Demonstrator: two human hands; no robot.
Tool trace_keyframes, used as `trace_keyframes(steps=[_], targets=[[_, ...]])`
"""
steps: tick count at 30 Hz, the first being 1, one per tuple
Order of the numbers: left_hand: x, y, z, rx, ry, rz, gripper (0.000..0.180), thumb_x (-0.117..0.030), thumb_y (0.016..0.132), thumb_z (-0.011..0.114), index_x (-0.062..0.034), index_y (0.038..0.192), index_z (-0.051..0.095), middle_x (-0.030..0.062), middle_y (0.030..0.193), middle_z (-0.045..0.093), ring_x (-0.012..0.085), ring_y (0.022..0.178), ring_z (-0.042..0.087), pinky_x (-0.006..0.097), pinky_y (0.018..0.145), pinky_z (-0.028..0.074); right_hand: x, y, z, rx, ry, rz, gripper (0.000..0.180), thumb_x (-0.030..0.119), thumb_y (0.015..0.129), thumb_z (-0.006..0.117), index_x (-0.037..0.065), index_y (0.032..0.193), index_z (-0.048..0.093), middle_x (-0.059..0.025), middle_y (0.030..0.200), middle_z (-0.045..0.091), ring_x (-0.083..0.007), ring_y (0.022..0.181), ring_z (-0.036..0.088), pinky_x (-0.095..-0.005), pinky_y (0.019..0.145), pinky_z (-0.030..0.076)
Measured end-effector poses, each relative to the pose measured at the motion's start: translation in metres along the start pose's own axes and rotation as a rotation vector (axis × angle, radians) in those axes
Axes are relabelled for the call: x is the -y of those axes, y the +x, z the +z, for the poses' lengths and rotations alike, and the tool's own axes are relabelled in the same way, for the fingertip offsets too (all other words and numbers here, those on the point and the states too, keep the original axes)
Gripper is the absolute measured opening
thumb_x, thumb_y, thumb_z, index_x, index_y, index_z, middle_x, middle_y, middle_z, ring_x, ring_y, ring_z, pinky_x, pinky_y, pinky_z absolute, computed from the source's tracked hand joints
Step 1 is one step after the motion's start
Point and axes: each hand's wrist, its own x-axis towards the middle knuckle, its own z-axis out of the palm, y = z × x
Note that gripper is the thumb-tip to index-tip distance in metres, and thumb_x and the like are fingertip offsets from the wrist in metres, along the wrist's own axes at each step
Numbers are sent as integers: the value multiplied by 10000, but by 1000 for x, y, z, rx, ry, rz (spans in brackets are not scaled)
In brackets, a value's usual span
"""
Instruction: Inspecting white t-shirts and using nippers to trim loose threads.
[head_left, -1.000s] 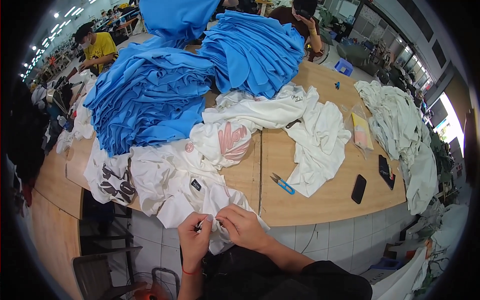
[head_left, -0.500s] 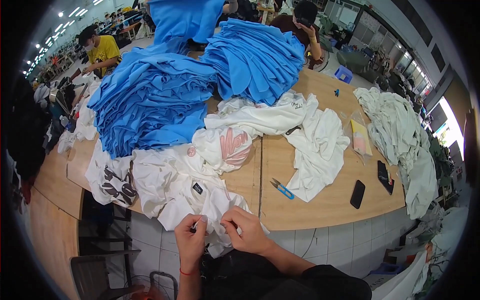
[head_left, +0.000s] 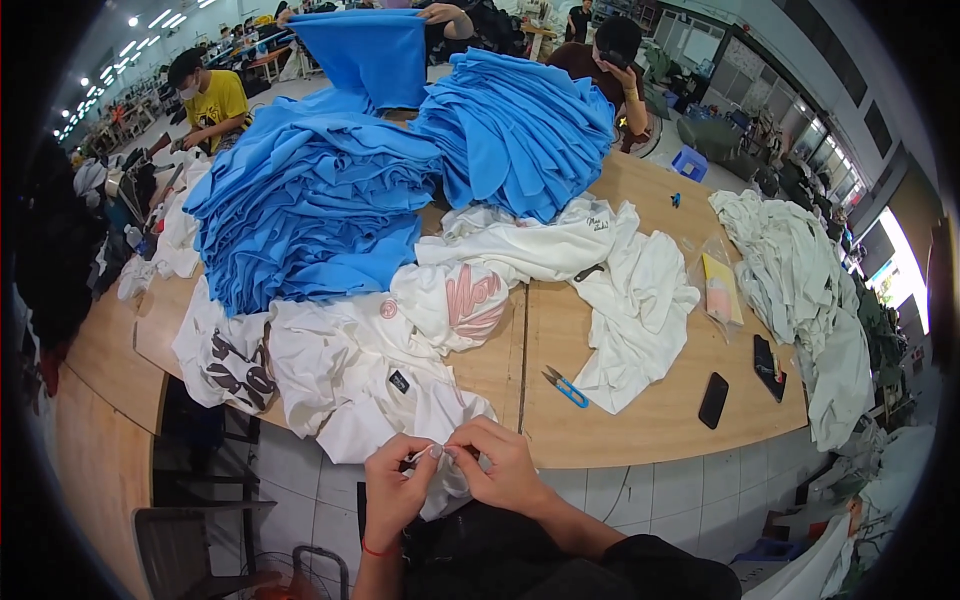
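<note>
At the table's near edge, a white shirt (head_left: 440, 405) with a dark neck label lies partly on the wood and hangs down toward me. My left hand (head_left: 395, 485) is closed, pinching a bit of its white fabric between thumb and finger. Right beside it, my right hand (head_left: 500, 472) pinches the same stretch of cloth, and the fingertips of both nearly meet. The exact edge or seam between them is too small to make out. Blue-handled thread snips (head_left: 568, 388) lie on the table to the right of the shirt.
Two tall stacks of blue fabric (head_left: 310, 205) stand behind more white printed garments (head_left: 470, 300). On the right are a black phone (head_left: 713, 400), a dark wallet-like item (head_left: 769, 368), a plastic bag (head_left: 720, 288) and pale garments (head_left: 790, 260). Co-workers sit or stand beyond the table.
My hands have come together, their fingertips now almost touching on the white fabric. Across the table, a person's raised blue cloth is now held out flatter, with a hand showing at its corner.
</note>
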Motion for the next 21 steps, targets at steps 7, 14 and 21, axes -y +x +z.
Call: trace_keyframes(steps=[7, 14, 21], targets=[[-4, -3, 1, -39, -80, -26, 29, 0, 978, 790, 23, 997, 787, 23, 865, 723, 64, 780, 609, 239, 689, 473, 4, -4, 10, -88, 11, -68, 116, -102, 932, 727, -33, 1024, 728, -137, 982, 730, -226, 747, 702, -320, 690, 561], [-4, -6, 8, -103, -119, -11, 25, 3, 992, 771, 28, 990, 767, 8, 871, 703, 60, 779, 601, 235, 698, 475, 3, -5, 19, -217, 11, -138, 108, -108, 934, 721, -36, 1015, 724, -149, 986, 731, -222, 745, 700, -318, 678, 557], [-9, 6, -12, -343, -210, -28, 130, -70, 1091, 700, 44, 1036, 728, 23, 917, 711, 88, 792, 658, 277, 699, 585, -18, -13, 0, -241, 64, -24, 50, -71, 999, 695, -24, 982, 694, -126, 946, 705, -159, 698, 684, -304, 625, 525]])
